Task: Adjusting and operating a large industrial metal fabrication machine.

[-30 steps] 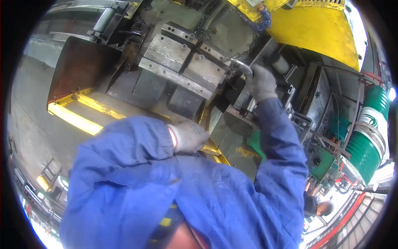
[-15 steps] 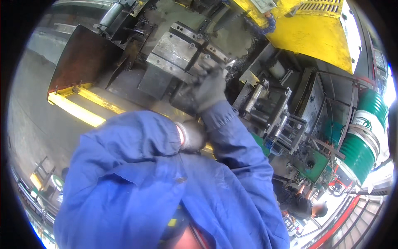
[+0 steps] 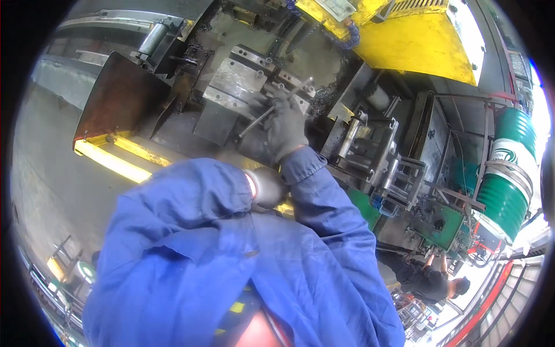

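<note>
In a dark grey glove, my right hand (image 3: 287,128) is closed around a thin metal rod (image 3: 255,124) over the steel clamping block (image 3: 234,81). One end of the rod points up and right past the fingers; the other slants down and left, ending in a small dark knob. The block has two bolted halves with holes along their edges. My left hand (image 3: 269,188), also gloved, is held close in front of my body, below the right wrist. Its fingers are hidden, so I cannot make out whether it holds anything.
Metal chips lie around the block. A yellow machine cover (image 3: 416,49) overhangs at upper right, and a rusty guard plate (image 3: 118,101) with a yellow frame (image 3: 115,162) stands left. Rollers (image 3: 350,141) and a green drum (image 3: 506,173) are at right. Another person (image 3: 430,283) works at lower right.
My right hand has turned and drawn slightly nearer, and the rod in it now shows clearly, slanting across the block. The left hand stays by my body; the view has shifted a little.
</note>
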The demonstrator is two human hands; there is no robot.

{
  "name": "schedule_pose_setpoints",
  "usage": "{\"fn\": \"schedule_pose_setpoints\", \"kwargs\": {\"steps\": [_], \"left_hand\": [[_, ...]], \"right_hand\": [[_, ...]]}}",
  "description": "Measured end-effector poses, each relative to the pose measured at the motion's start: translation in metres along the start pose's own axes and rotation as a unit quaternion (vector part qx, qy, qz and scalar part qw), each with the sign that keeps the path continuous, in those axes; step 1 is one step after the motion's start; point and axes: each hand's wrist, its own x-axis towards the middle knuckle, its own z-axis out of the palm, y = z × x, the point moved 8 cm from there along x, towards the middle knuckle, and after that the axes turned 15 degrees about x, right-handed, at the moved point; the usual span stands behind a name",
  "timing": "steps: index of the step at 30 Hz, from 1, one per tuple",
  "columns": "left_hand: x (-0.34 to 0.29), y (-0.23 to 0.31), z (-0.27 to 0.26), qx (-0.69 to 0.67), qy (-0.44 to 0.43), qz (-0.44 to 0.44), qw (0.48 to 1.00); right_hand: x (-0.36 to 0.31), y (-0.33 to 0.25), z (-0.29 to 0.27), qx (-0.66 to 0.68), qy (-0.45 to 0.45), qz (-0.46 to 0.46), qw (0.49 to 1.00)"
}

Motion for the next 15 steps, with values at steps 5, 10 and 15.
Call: {"fn": "schedule_pose_setpoints", "kwargs": {"steps": [5,10,15], "left_hand": [[-0.002,-0.006,-0.004,-0.02,-0.016,-0.022,0.999],[-0.005,-0.005,-0.017,-0.049,-0.079,-0.039,0.995],[-0.003,-0.005,-0.011,-0.062,-0.039,-0.038,0.997]], "right_hand": [[-0.022,-0.017,0.005,-0.27,-0.004,0.028,0.962],[-0.021,-0.115,-0.013,-0.534,-0.034,-0.018,0.844],[0.004,-0.202,-0.057,-0.629,-0.046,-0.124,0.766]]}}
